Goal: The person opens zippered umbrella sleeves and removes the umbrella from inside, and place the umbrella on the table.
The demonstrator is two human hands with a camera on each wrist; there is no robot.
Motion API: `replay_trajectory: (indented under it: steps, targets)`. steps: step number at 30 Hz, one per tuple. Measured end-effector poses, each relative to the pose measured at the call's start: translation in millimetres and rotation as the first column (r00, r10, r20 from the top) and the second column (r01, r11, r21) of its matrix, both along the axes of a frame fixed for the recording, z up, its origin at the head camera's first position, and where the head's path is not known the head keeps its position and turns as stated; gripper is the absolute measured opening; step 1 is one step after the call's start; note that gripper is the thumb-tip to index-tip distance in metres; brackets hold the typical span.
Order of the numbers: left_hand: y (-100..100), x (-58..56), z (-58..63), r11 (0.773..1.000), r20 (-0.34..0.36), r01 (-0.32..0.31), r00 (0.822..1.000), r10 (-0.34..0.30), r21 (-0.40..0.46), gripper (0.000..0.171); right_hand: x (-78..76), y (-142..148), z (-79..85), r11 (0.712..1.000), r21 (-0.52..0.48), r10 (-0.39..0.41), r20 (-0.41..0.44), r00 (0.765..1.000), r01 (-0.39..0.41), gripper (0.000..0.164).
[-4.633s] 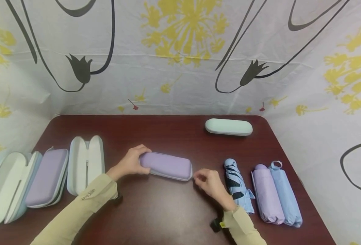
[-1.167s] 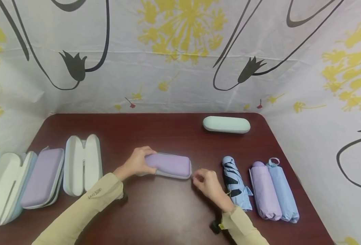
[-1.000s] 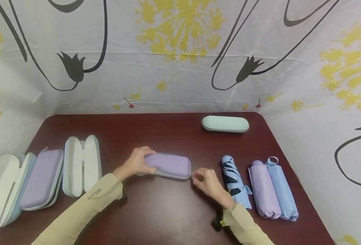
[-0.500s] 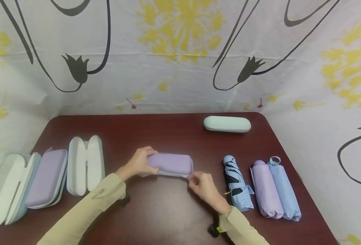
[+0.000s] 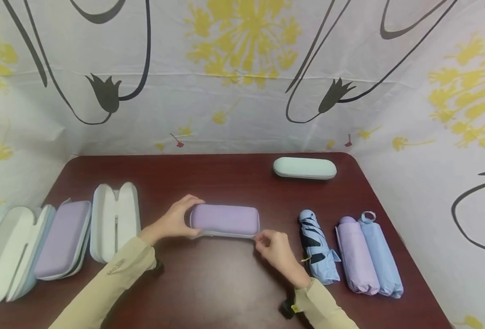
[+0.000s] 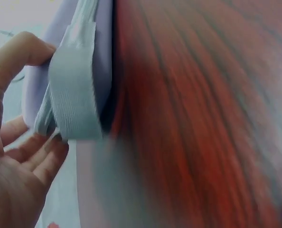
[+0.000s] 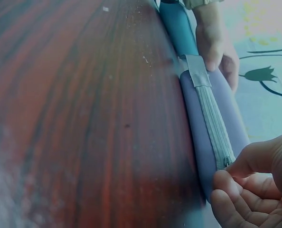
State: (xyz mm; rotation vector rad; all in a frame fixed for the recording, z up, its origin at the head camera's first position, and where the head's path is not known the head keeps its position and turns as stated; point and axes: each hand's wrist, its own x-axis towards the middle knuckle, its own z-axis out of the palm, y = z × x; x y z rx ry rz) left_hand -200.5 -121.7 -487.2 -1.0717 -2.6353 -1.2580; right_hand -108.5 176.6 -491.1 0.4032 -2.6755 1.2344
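A purple zip-up case (image 5: 226,219) lies in the middle of the table in the head view. My left hand (image 5: 172,224) grips its left end, the thumb at the near side and the fingers at the far side. The left wrist view shows a grey fabric strap (image 6: 74,90) on that end, beside the thumb. My right hand (image 5: 278,251) is at the near right corner of the case. In the right wrist view its thumb and finger pinch the small zipper pull (image 7: 227,162), at the end of the grey zipper (image 7: 212,121). The zipper's track along the far side is hidden.
Left on the dark red table (image 5: 209,292) are two open cases (image 5: 116,219) (image 5: 9,256) and another purple case (image 5: 63,240). A mint case (image 5: 305,168) lies at the back right. Three folded umbrellas (image 5: 318,249) (image 5: 358,256) (image 5: 382,258) lie on the right.
The purple case has turned slightly and lies straighter across the table. My left hand has slid left toward its end. My right hand has moved a little left, against the near right corner.
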Motion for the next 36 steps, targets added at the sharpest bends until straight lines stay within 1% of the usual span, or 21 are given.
replay_trajectory:
  steps: [3, 7, 10, 13, 17, 20, 25, 31, 36]
  targets:
    - [-5.7, 0.5, -0.4, 1.0, 0.007, 0.009, 1.0, -0.009, 0.016, 0.07, -0.2, 0.0, 0.4, 1.0, -0.011, 0.002, 0.006, 1.0, -0.002, 0.013]
    - [-8.8, 1.4, -0.5, 1.0, 0.006, -0.015, 1.0, 0.015, -0.014, 0.066, 0.5, -2.7, 2.1, 0.999, -0.034, 0.006, 0.025, 1.0, -0.006, 0.013]
    - [-9.1, 0.9, -2.0, 1.0, 0.013, -0.023, 1.0, 0.023, -0.007, 0.063, 1.5, -4.6, 3.6, 0.999, -0.039, 0.002, 0.023, 1.0, -0.001, 0.013]
    - [-8.8, 0.0, -4.3, 0.999, 0.027, -0.017, 1.0, 0.016, 0.027, 0.062, 1.8, -6.1, 4.5, 0.999, -0.036, -0.008, 0.009, 1.0, 0.008, 0.013]
    - [-7.6, -0.9, -5.5, 0.998, 0.053, -0.009, 0.999, 0.007, 0.055, 0.061, 2.9, -9.9, 3.3, 0.998, -0.053, -0.027, 0.015, 1.0, 0.027, 0.012]
    - [-6.6, -0.7, -5.3, 0.999, 0.077, -0.018, 0.997, 0.014, 0.049, 0.061, 4.0, -14.5, 2.2, 0.997, -0.068, -0.034, 0.024, 0.999, 0.035, 0.011]
    - [-6.4, -0.1, -4.6, 0.999, 0.101, -0.03, 0.995, 0.026, 0.036, 0.061, 4.8, -24.9, 0.5, 0.996, -0.076, -0.043, 0.014, 0.999, 0.044, 0.01]
    - [-6.8, 0.8, -6.1, 0.999, 0.101, -0.035, 0.994, 0.032, 0.025, 0.061, 4.9, -35.4, -1.2, 0.994, -0.099, -0.042, 0.01, 0.999, 0.042, 0.01]
    - [-6.7, -0.2, -7.1, 0.999, 0.09, -0.035, 0.995, 0.033, 0.019, 0.061, 5.0, -43.5, -1.9, 0.995, -0.085, -0.054, -0.008, 0.998, 0.053, 0.009]
